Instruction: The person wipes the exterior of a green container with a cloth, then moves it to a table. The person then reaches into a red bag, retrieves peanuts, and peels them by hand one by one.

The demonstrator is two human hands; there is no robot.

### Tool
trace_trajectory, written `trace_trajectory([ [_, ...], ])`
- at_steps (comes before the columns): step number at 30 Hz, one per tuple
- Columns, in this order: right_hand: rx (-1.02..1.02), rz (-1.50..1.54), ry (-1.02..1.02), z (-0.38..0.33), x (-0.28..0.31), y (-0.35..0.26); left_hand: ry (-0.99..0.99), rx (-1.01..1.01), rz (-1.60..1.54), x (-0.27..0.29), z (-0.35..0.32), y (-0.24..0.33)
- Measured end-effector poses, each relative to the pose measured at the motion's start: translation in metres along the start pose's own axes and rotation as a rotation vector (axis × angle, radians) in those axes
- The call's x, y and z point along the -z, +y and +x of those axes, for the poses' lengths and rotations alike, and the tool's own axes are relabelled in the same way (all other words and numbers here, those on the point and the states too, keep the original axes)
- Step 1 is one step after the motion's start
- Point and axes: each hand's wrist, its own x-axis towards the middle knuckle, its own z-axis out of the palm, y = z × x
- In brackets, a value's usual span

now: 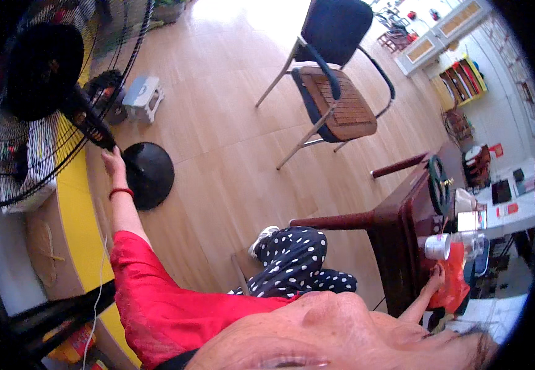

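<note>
At the far left, my left hand (114, 165) is closed around the pole of a black standing fan (88, 123). A red band circles that wrist. The fan has a wire cage around its head and a round black base (150, 176) on the floor. My right hand (435, 279) is at the edge of a dark red wooden table (397, 246), against an orange-red plastic bag (452, 283). Its fingers are small and partly hidden, so their grip is unclear. A white cup (437, 246) and a clear plastic container (470, 244) stand just beyond it.
A chair (341, 102) with a dark backrest and brown slatted seat stands ahead on the wooden floor. By the fan is a small white and grey stool (143, 98). A yellow-edged shelf (73, 216) runs along the left, with a white cord (98, 296) hanging beside it.
</note>
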Motion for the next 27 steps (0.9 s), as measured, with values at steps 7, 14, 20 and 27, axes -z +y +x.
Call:
trace_trajectory([
  [7,0.037,0.071,0.063,-0.017,-0.014,-0.009,-1.180,-0.217,0.368,-0.118,-0.203,0.017],
  [14,0.111,0.061,0.054,-0.022,-0.020,-0.017,-1.697,-1.247,0.241,-0.086,-0.443,0.140],
  [20,0.143,-0.077,0.103,-0.028,-0.015,-0.023,-1.883,-1.426,0.374,-0.066,-0.528,0.157],
  [27,0.264,-0.095,0.173,-0.027,-0.041,-0.045,-1.986,-1.585,0.183,0.012,-0.561,0.190],
])
